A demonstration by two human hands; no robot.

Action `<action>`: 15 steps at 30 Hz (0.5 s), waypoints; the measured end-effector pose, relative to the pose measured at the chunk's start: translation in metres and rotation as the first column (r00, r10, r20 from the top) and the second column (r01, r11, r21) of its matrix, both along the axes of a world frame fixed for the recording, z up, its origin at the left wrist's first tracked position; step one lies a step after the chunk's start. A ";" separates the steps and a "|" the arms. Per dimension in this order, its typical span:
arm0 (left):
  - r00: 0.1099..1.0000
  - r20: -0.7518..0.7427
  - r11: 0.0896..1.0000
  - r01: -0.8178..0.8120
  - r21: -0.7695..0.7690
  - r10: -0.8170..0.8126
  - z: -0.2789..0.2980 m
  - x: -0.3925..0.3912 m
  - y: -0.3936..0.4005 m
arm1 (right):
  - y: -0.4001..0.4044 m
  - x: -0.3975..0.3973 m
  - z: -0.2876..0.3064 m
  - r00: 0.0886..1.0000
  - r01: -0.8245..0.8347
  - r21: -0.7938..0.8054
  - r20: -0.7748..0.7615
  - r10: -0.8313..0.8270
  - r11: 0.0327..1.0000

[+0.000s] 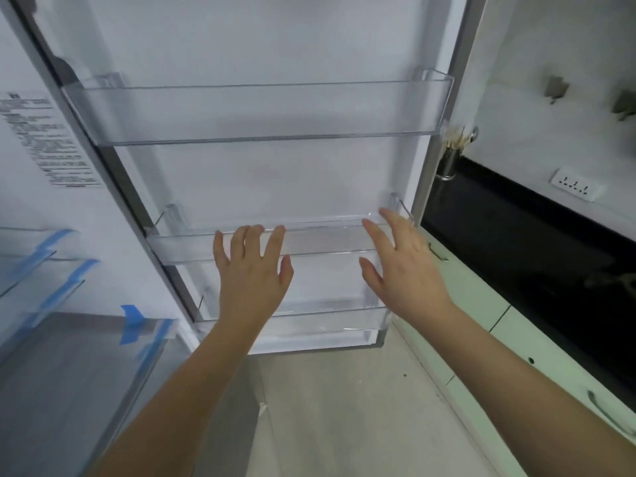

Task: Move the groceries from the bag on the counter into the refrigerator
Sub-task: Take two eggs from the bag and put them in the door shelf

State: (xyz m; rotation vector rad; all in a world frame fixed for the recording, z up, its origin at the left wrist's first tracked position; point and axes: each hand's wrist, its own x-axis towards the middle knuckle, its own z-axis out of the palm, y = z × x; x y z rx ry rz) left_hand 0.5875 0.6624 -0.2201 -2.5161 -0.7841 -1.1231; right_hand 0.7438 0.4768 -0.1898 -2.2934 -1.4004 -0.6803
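The refrigerator door [261,39] stands wide open in front of me, its white inner side facing me. It carries three clear plastic bins: an upper one [261,111], a middle one [320,241] and a lower one [309,321]; all look empty. My left hand [249,270] reaches toward the middle bin with fingers spread and holds nothing. My right hand [399,259] is spread near the bin's right end, also holding nothing. The grocery bag is not in view.
Clear drawers with blue tape [134,323] sit in the refrigerator body at lower left. A black counter [516,235] over pale green cabinets [481,321] runs along the right, with a metal utensil cup [447,160] and a wall socket [576,188]. Light floor lies below.
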 end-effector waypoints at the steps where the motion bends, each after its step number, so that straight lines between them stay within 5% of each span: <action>1: 1.000 -0.015 1.000 -0.010 0.006 0.011 -0.001 0.005 0.002 | 0.008 0.008 0.001 0.999 -0.046 -0.004 0.004 0.046 0.999; 15: 0.950 -0.236 0.968 -0.231 -0.097 0.203 0.019 0.068 0.010 | 0.098 0.095 -0.008 0.983 -0.131 -0.011 -0.131 0.129 0.991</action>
